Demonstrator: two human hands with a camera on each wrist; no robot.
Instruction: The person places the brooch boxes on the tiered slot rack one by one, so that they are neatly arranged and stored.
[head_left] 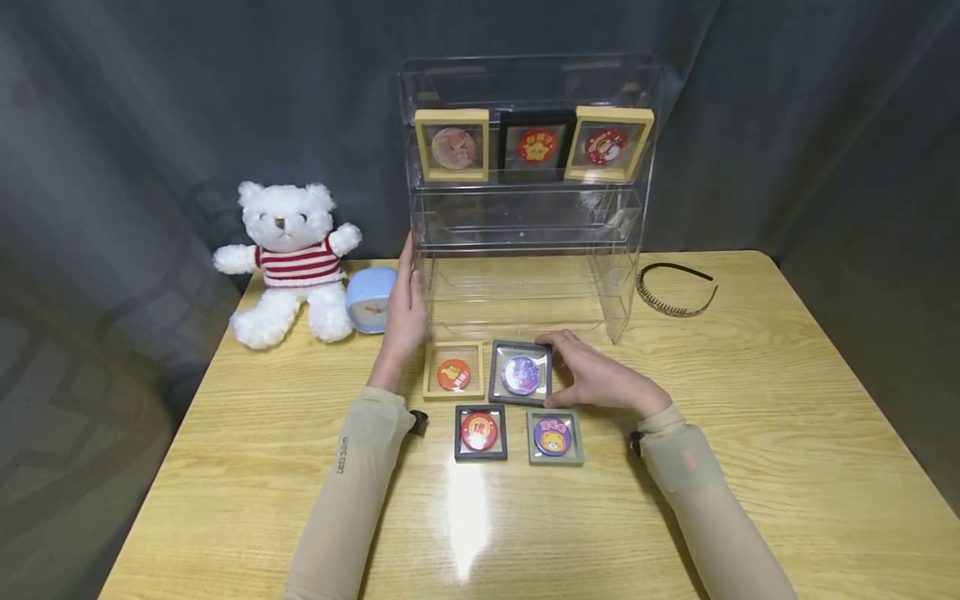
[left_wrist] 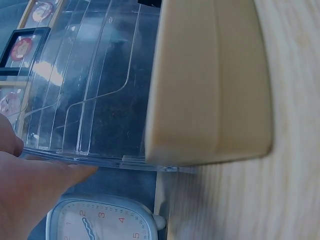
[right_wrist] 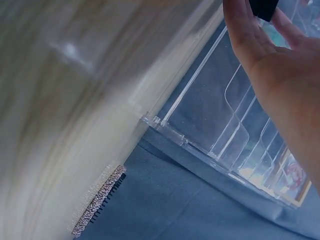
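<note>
A clear acrylic tiered display rack [head_left: 525,233] stands at the back of the table. My left hand [head_left: 406,317] rests along its left side with the fingers straight. With thumb and fingers, my right hand [head_left: 606,379] pinches the right edge of a dark-framed display case [head_left: 496,375] holding a purple-blue round badge. Left of it lies a yellow-framed case [head_left: 453,395] with a red badge. Nearer me are a black-framed case [head_left: 481,456] with a red badge and a grey-framed case [head_left: 574,458] with a bear badge.
On the rack's upper tier stand two yellow-framed cases, left [head_left: 452,176] and right [head_left: 608,174], and a black-framed case [head_left: 537,119] between them. A white teddy bear [head_left: 288,225] and a blue clock [head_left: 367,287] sit to the left. A toothed headband [head_left: 675,311] lies right.
</note>
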